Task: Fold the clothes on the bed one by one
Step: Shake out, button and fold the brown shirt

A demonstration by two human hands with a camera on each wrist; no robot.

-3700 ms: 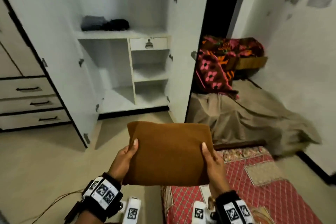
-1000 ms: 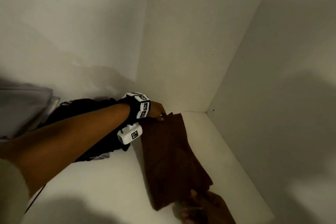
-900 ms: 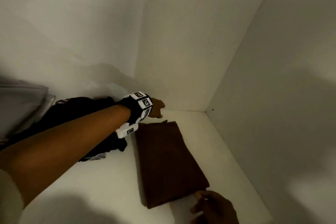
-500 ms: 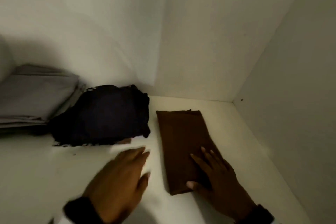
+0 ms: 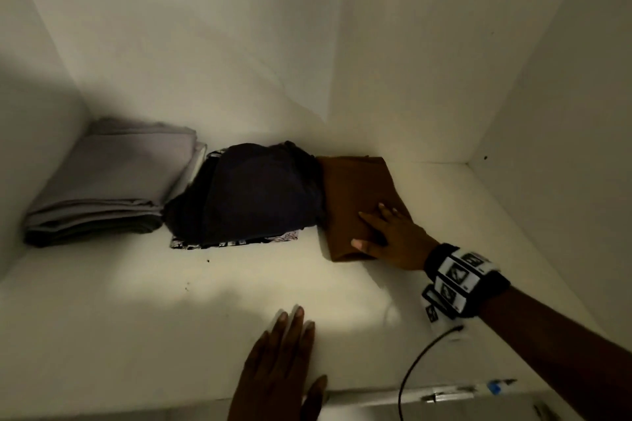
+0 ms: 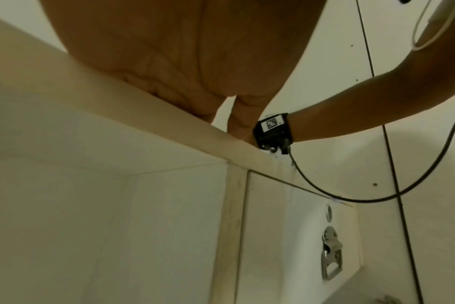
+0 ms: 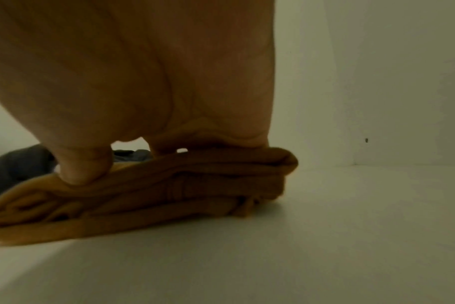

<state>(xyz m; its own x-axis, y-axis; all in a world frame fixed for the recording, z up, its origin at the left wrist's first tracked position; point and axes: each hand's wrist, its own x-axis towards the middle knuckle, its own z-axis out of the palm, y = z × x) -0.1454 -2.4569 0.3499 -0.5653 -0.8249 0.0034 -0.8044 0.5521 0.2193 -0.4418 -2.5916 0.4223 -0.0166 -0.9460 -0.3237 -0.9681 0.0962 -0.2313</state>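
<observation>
A folded brown cloth point(image 5: 355, 195) lies on the white wardrobe shelf point(image 5: 171, 318), near the back right corner. Its left edge touches a black garment point(image 5: 253, 195). My right hand point(image 5: 371, 225) rests flat on the cloth's near end, fingers straight, thumb at the front edge. In the right wrist view the thumb point(image 7: 83, 168) presses into the top layer of the brown cloth point(image 7: 169, 195). My left hand point(image 5: 301, 345) lies flat and empty at the shelf's front edge point(image 6: 117, 115); its palm point(image 6: 182, 51) fills the left wrist view.
A folded grey stack point(image 5: 113, 181) sits at the shelf's left end, beside the black garment, which lies on a patterned cloth point(image 5: 236, 243). The wardrobe's side wall point(image 5: 547, 147) stands right of the brown cloth. A black cable point(image 5: 420, 362) hangs from my right wrist. A drawer latch point(image 6: 331, 253) sits below.
The brown cloth has slid left and back until it touches the black garment, my right hand still on it. My left hand has drawn back to the shelf's front edge.
</observation>
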